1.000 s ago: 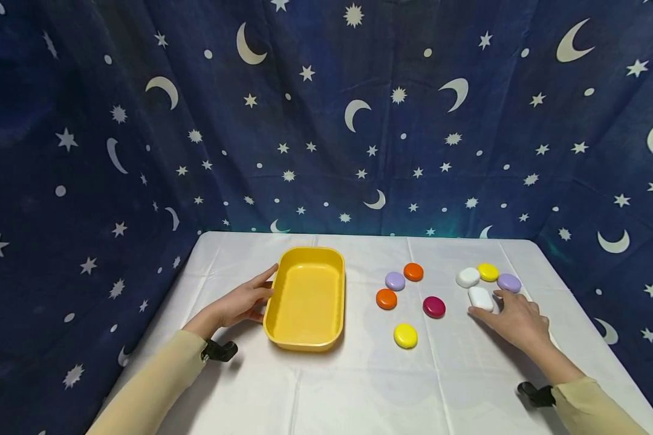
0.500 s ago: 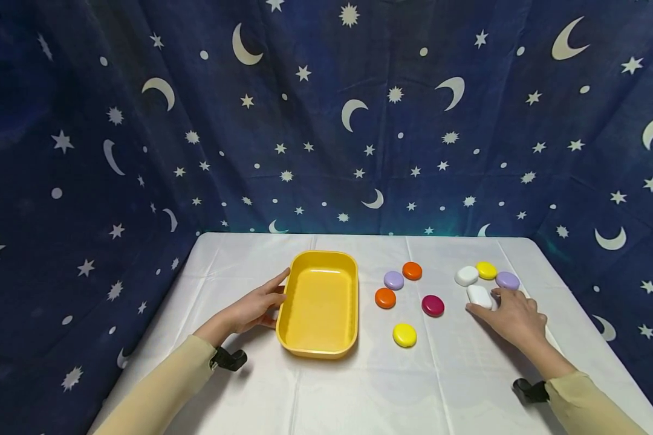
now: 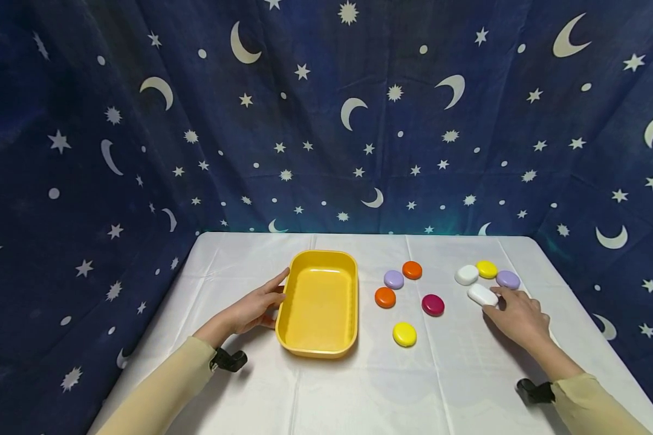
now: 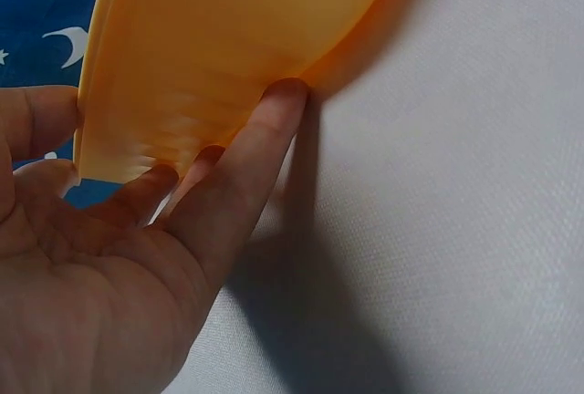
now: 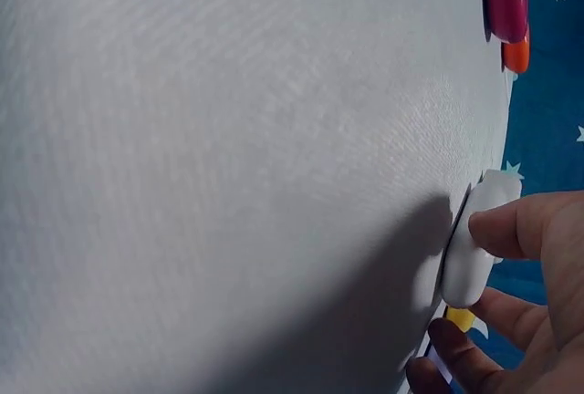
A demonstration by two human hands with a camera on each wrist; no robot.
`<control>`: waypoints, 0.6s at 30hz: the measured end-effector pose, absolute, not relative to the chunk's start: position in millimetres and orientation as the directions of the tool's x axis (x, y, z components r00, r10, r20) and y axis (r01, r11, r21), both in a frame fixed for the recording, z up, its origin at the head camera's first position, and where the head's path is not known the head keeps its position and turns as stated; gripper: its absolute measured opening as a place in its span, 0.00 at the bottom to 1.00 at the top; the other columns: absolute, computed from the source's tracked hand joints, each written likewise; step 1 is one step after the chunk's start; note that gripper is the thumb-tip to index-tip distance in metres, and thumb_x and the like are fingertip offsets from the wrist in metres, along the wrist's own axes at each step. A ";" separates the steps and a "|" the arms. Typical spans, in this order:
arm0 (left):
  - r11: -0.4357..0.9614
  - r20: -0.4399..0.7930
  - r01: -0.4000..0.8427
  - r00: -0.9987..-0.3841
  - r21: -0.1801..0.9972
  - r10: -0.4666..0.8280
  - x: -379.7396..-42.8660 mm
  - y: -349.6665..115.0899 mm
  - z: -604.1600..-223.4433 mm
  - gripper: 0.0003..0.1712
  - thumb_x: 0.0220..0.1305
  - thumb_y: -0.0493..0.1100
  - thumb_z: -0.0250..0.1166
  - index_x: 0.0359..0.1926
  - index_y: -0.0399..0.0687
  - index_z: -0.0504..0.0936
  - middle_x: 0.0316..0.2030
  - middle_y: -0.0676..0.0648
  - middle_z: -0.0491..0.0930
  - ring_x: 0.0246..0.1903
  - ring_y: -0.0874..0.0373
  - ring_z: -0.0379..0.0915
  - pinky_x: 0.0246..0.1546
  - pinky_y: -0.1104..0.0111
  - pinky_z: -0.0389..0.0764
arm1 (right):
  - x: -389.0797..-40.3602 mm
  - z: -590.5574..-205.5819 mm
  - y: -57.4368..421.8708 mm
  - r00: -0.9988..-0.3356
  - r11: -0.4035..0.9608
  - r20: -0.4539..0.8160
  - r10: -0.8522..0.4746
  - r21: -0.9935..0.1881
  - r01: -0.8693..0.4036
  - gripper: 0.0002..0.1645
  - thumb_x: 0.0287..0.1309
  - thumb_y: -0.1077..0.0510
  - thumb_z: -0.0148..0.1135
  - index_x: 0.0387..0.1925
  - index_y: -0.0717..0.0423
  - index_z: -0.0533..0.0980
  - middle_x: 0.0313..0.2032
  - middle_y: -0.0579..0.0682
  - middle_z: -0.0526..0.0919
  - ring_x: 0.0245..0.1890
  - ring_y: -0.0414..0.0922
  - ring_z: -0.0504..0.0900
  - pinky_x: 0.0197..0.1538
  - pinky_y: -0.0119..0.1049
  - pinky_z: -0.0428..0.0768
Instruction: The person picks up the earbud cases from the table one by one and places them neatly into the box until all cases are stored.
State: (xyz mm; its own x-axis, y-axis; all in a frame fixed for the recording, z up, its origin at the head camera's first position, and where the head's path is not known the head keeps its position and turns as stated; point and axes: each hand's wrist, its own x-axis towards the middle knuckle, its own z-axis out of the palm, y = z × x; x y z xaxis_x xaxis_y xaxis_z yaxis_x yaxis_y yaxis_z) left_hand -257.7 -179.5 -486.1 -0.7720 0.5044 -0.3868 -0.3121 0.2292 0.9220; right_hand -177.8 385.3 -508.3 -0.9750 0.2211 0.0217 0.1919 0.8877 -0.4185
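Observation:
My left hand (image 3: 252,309) rests at the left side of an unfilled yellow tray (image 3: 291,353). In the left wrist view its fingers (image 4: 239,184) are nearly straight, with their tips against the tray's outer wall. On the far right, my right hand (image 3: 519,317) pinches the near end of a glossy white pillow-shaped piece (image 3: 482,295) between thumb and index finger. That piece lies slantwise on the table; in the right wrist view the thumb covers part of its side. Just behind it sit another white piece (image 3: 466,275), a yellow one (image 3: 487,269) and a purple one (image 3: 508,279).
Between tray and right hand lie a purple piece (image 3: 393,280), two orange pieces (image 3: 412,270), a dark red piece (image 3: 433,305) and a yellow piece (image 3: 404,334). A white cloth (image 3: 348,399) covers the table. Dark blue star-patterned curtains (image 3: 305,121) stand behind and at both sides.
The left hand and tray shifted to the right, then stopped. The white piece at the right hand has turned from nearly upright to slanting, and the thumb has moved to its right end.

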 end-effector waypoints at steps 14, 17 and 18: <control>0.217 -0.382 -0.314 -0.769 0.924 0.512 -258.2 -180.3 -486.9 0.41 0.79 0.42 0.52 0.82 0.73 0.44 0.78 0.36 0.50 0.51 0.45 0.78 0.41 0.56 0.87 | -185.7 -514.3 392.2 -0.972 0.865 0.012 0.234 -0.459 0.202 0.42 0.58 0.46 0.71 0.64 0.68 0.68 0.54 0.74 0.73 0.49 0.72 0.69 0.45 0.70 0.64; 0.215 -0.384 -0.318 -0.765 0.923 0.517 -258.5 -181.1 -486.2 0.42 0.79 0.42 0.52 0.82 0.73 0.44 0.79 0.36 0.49 0.52 0.44 0.77 0.42 0.55 0.87 | -188.6 -515.1 393.7 -0.974 0.865 0.008 0.228 -0.461 0.199 0.43 0.57 0.46 0.72 0.64 0.68 0.69 0.51 0.73 0.75 0.47 0.70 0.69 0.44 0.68 0.64; 0.215 -0.383 -0.317 -0.763 0.924 0.521 -258.5 -181.3 -485.7 0.42 0.79 0.41 0.52 0.82 0.72 0.43 0.79 0.35 0.49 0.53 0.44 0.77 0.42 0.54 0.87 | -189.3 -514.9 393.7 -0.974 0.866 0.006 0.224 -0.460 0.197 0.43 0.56 0.45 0.72 0.64 0.68 0.69 0.51 0.72 0.76 0.47 0.70 0.70 0.43 0.68 0.64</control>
State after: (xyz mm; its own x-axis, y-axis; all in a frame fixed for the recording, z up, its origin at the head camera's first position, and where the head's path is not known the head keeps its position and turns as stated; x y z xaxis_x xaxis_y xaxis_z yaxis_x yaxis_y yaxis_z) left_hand -258.5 -181.3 -485.7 -0.7628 0.5209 -0.3831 -0.3171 0.2150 0.9237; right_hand -189.3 393.7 -514.9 -0.9745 0.2244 0.0058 0.1966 0.8656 -0.4605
